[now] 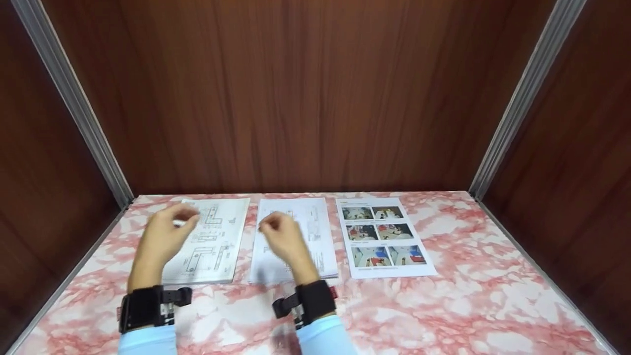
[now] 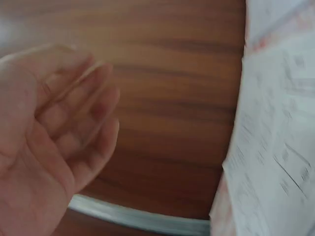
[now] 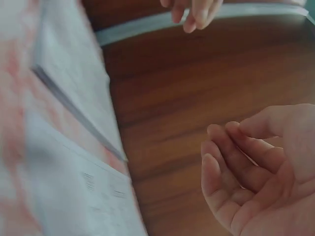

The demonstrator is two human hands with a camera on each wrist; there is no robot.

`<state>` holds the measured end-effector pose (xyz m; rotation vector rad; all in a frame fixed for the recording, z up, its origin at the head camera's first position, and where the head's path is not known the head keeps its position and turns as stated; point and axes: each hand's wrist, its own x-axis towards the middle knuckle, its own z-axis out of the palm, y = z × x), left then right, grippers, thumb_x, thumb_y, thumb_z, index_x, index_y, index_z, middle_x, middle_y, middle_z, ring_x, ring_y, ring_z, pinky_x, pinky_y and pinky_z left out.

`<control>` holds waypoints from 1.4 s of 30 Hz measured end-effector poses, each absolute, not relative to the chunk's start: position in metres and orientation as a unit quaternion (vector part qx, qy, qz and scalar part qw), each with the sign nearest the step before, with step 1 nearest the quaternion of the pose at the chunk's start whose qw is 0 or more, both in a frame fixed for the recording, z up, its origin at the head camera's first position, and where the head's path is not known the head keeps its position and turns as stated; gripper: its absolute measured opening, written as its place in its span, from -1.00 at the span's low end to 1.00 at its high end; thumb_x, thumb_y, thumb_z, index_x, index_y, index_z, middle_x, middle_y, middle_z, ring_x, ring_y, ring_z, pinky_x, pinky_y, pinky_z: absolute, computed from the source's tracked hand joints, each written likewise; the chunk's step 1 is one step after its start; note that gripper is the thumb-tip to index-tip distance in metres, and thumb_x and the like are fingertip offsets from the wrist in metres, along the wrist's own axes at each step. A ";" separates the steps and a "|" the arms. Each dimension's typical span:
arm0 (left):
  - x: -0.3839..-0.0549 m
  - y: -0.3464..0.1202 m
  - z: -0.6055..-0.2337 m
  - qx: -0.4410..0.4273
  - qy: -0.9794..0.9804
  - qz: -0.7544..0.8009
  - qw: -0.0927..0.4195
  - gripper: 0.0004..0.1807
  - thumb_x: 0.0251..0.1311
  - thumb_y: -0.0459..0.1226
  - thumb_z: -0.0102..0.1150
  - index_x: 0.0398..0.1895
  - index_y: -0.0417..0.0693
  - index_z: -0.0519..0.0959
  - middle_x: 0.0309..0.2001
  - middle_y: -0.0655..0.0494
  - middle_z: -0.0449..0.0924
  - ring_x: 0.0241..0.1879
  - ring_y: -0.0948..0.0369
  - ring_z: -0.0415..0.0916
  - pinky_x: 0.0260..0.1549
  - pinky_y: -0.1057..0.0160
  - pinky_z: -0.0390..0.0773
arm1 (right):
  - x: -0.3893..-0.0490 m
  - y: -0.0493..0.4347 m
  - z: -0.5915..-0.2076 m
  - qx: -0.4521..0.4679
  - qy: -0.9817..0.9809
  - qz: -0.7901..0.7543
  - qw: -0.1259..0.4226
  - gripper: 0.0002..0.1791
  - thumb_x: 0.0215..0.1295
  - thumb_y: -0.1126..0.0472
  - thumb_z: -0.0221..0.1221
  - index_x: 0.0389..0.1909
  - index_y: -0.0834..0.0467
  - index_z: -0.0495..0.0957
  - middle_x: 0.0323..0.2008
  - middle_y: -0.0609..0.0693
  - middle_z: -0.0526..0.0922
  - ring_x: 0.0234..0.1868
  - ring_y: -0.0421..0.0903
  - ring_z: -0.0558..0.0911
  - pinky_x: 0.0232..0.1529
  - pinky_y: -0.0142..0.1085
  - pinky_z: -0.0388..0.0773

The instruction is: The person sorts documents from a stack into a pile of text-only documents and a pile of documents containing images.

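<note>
Along the back edge of the desk lay a stack of drawings, toward the left corner, then a middle stack and a photo sheet; marbled surface ran from that sheet to the right edge. The front edge was cut off. Your left hand hid the drawings' far left corner, and their small print was too fine to read. That hand hovered half open, thumb apart from its curved fingers. Your right hand, raised over the middle stack, was narrower, thumb tip close to the index finger.
</note>
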<state>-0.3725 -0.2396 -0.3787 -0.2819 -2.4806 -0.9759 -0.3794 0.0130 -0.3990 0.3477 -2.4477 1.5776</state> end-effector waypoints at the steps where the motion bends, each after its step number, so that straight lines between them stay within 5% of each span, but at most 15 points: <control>1: -0.373 -0.246 -0.383 -0.087 -0.903 -0.356 0.225 -0.75 0.22 -0.13 0.10 -0.14 -0.04 0.60 -0.17 -0.01 0.64 -0.09 0.06 0.53 -0.06 0.04 0.43 | -0.379 0.008 -0.402 0.123 -0.832 0.533 0.100 -0.87 0.19 0.21 0.09 -0.37 0.09 0.61 -0.44 -0.11 0.65 -0.41 -0.24 0.56 -0.33 -0.40 0.52; 11: -0.370 -0.286 -0.417 0.057 -0.915 -0.359 0.175 -0.65 0.21 -0.17 0.02 -0.02 -0.17 0.55 0.01 -0.25 0.53 0.04 -0.11 0.42 -0.03 -0.05 0.36 | -0.374 -0.020 -0.423 0.123 -0.863 0.487 0.048 -0.88 0.17 0.15 0.08 -0.40 0.02 0.59 -0.40 -0.13 0.64 -0.37 -0.24 0.57 -0.34 -0.39 0.49; 26: -0.369 -0.298 -0.440 0.127 -0.925 -0.349 0.074 -0.47 0.21 -0.10 -0.06 0.13 -0.30 0.41 0.19 -0.38 0.32 0.11 -0.27 0.31 0.03 -0.14 0.33 | -0.372 -0.031 -0.442 0.123 -0.888 0.443 0.003 -0.72 0.12 0.11 0.06 -0.16 0.06 0.58 -0.10 0.01 0.66 0.00 -0.08 0.58 0.00 -0.25 0.50; 42: -0.372 -0.299 -0.439 0.127 -0.927 -0.353 -0.002 -0.24 0.22 -0.04 -0.08 0.27 -0.52 0.10 0.25 -0.51 0.13 0.21 -0.34 0.14 0.18 -0.17 0.21 | -0.373 -0.032 -0.449 0.159 -0.899 0.408 -0.019 -0.72 0.07 0.12 0.09 -0.19 0.06 0.60 -0.21 -0.07 0.68 -0.16 -0.19 0.61 -0.15 -0.37 0.51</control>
